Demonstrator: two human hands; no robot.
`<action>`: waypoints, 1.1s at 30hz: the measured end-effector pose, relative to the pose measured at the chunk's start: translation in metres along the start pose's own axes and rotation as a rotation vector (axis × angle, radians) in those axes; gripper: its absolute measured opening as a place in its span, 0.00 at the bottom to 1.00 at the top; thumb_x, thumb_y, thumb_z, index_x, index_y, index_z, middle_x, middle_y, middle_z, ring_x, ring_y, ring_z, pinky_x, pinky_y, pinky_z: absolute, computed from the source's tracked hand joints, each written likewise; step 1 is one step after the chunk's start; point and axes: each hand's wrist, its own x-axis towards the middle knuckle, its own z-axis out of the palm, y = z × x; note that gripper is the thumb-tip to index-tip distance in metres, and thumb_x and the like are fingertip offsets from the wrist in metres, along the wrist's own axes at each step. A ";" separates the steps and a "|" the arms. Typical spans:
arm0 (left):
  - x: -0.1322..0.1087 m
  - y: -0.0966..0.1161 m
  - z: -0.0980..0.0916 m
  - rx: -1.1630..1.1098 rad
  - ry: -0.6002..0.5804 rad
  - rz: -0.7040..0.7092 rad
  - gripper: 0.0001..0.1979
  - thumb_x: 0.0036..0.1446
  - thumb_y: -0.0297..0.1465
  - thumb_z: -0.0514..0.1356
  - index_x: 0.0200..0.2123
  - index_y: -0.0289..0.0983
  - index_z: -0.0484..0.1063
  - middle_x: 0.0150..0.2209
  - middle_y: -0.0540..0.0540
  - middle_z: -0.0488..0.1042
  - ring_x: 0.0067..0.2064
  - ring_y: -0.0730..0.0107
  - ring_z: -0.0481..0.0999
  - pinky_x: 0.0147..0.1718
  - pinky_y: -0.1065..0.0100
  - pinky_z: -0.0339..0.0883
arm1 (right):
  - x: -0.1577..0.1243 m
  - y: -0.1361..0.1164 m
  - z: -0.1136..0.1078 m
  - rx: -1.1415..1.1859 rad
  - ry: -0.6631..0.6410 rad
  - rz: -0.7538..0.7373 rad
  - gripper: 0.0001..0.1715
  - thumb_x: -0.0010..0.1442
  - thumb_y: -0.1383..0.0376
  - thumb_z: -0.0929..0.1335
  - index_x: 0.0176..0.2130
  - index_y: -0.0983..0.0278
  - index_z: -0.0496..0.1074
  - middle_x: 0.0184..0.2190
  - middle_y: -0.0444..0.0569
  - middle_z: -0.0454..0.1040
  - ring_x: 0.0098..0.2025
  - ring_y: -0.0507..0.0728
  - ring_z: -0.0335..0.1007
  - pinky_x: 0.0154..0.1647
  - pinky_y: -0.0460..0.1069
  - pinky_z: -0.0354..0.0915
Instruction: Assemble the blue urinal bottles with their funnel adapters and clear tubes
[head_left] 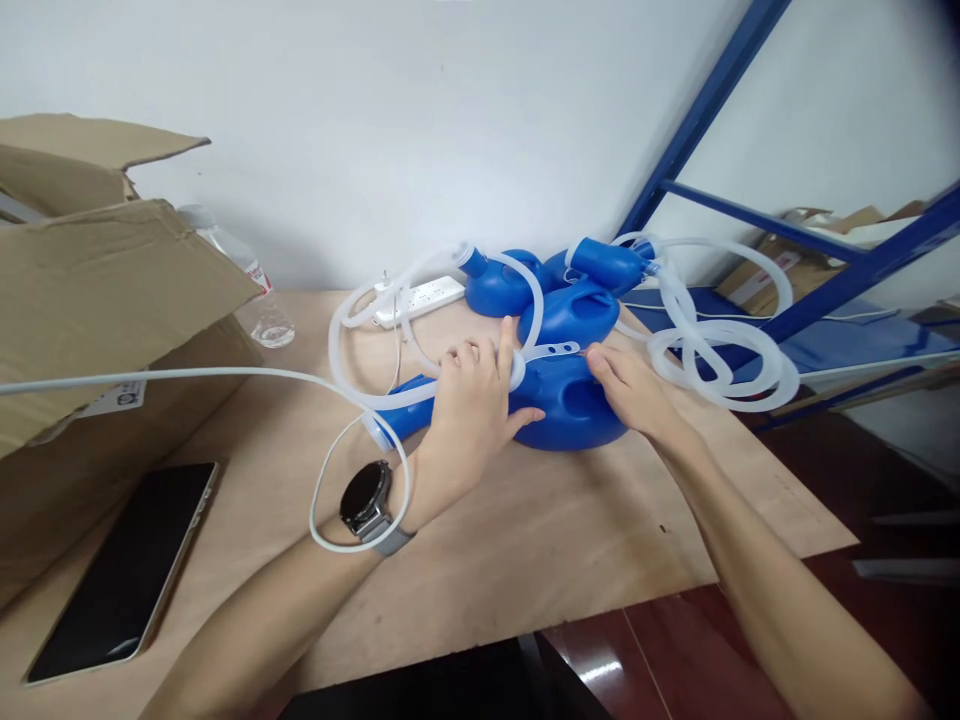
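A blue plastic container [574, 405] with a long spout lies on the wooden table [525, 540], with white translucent tubing [360, 390] running from it. My left hand [472, 400], a watch on its wrist, presses on the container and wraps the tubing where it crosses the top. My right hand [626, 385] pinches the end of a white perforated strap [555, 351] lying over the container. Two more blue containers [570, 310] with coiled tubing [712, 350] sit just behind.
An open cardboard box [97, 300] stands at the left, with a plastic water bottle [259, 300] behind it. A dark tablet [127, 570] lies near the front left edge. A white power strip [420, 298] rests by the wall. Blue shelving [750, 215] rises at the right.
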 end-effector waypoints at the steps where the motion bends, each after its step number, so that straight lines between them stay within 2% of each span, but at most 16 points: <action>1: 0.001 -0.001 0.000 -0.004 0.002 0.010 0.54 0.65 0.60 0.58 0.78 0.28 0.48 0.60 0.26 0.73 0.55 0.41 0.74 0.53 0.51 0.67 | 0.001 0.000 -0.001 -0.001 -0.014 0.009 0.36 0.70 0.34 0.53 0.28 0.57 0.60 0.30 0.51 0.73 0.38 0.65 0.71 0.46 0.60 0.66; 5: 0.007 -0.008 0.002 -0.041 0.007 0.077 0.55 0.63 0.55 0.65 0.77 0.25 0.48 0.60 0.25 0.73 0.58 0.39 0.74 0.58 0.49 0.65 | 0.010 0.002 -0.007 0.024 -0.141 0.095 0.41 0.67 0.31 0.55 0.32 0.59 0.72 0.37 0.53 0.78 0.41 0.65 0.75 0.46 0.59 0.69; 8: 0.008 -0.012 0.005 -0.052 0.076 0.109 0.52 0.65 0.57 0.62 0.76 0.24 0.52 0.61 0.25 0.74 0.60 0.39 0.73 0.63 0.46 0.61 | 0.020 -0.004 -0.012 0.084 -0.197 0.118 0.42 0.65 0.28 0.57 0.35 0.58 0.77 0.42 0.53 0.80 0.45 0.65 0.75 0.49 0.58 0.69; 13: 0.011 -0.022 0.006 -0.106 0.227 0.176 0.43 0.70 0.57 0.52 0.68 0.24 0.67 0.57 0.27 0.78 0.58 0.41 0.76 0.67 0.39 0.55 | 0.029 -0.024 -0.016 0.212 -0.381 0.125 0.40 0.60 0.28 0.65 0.27 0.60 0.74 0.30 0.49 0.76 0.35 0.60 0.71 0.37 0.54 0.67; 17: 0.018 -0.025 0.009 -0.169 0.288 0.189 0.33 0.74 0.51 0.49 0.57 0.28 0.77 0.48 0.32 0.82 0.52 0.45 0.79 0.66 0.40 0.57 | 0.033 -0.029 -0.015 0.103 -0.446 0.135 0.36 0.51 0.30 0.73 0.31 0.60 0.79 0.25 0.46 0.73 0.28 0.55 0.66 0.31 0.51 0.61; 21: 0.023 -0.020 0.011 -0.255 0.368 0.217 0.21 0.77 0.39 0.49 0.54 0.36 0.79 0.46 0.37 0.83 0.49 0.51 0.80 0.61 0.42 0.62 | 0.036 -0.023 -0.013 0.161 -0.463 0.170 0.39 0.51 0.29 0.72 0.35 0.60 0.82 0.23 0.45 0.72 0.26 0.55 0.64 0.30 0.51 0.61; 24: 0.025 -0.016 0.011 -0.306 0.360 0.206 0.20 0.77 0.34 0.49 0.51 0.36 0.81 0.46 0.38 0.84 0.49 0.53 0.80 0.63 0.41 0.60 | 0.035 -0.015 -0.014 0.289 -0.455 0.219 0.46 0.54 0.24 0.65 0.35 0.61 0.81 0.25 0.48 0.74 0.28 0.57 0.68 0.32 0.52 0.64; 26: 0.026 -0.016 0.012 -0.350 0.333 0.238 0.18 0.76 0.32 0.50 0.55 0.38 0.79 0.46 0.41 0.84 0.49 0.55 0.80 0.65 0.39 0.57 | 0.035 -0.012 -0.014 0.357 -0.438 0.263 0.51 0.58 0.22 0.57 0.31 0.61 0.80 0.25 0.50 0.74 0.29 0.58 0.69 0.33 0.52 0.65; 28: 0.026 -0.016 0.012 -0.379 0.298 0.289 0.18 0.74 0.28 0.51 0.56 0.41 0.79 0.46 0.44 0.84 0.50 0.56 0.80 0.66 0.37 0.53 | 0.035 -0.012 -0.014 0.373 -0.440 0.264 0.53 0.59 0.22 0.54 0.29 0.61 0.78 0.24 0.49 0.74 0.29 0.57 0.68 0.33 0.52 0.65; 31: 0.026 -0.016 0.011 -0.400 0.249 0.304 0.19 0.72 0.25 0.51 0.54 0.41 0.81 0.48 0.44 0.83 0.52 0.56 0.79 0.67 0.38 0.53 | 0.034 -0.018 -0.013 0.277 -0.453 0.189 0.43 0.55 0.25 0.66 0.31 0.61 0.79 0.26 0.47 0.74 0.28 0.55 0.66 0.32 0.51 0.63; 33: 0.026 -0.016 0.009 -0.428 0.212 0.283 0.18 0.73 0.28 0.52 0.53 0.40 0.82 0.49 0.43 0.83 0.52 0.56 0.79 0.62 0.45 0.62 | 0.033 -0.024 -0.011 0.200 -0.434 0.166 0.37 0.51 0.30 0.73 0.32 0.60 0.79 0.27 0.46 0.74 0.28 0.54 0.65 0.31 0.51 0.63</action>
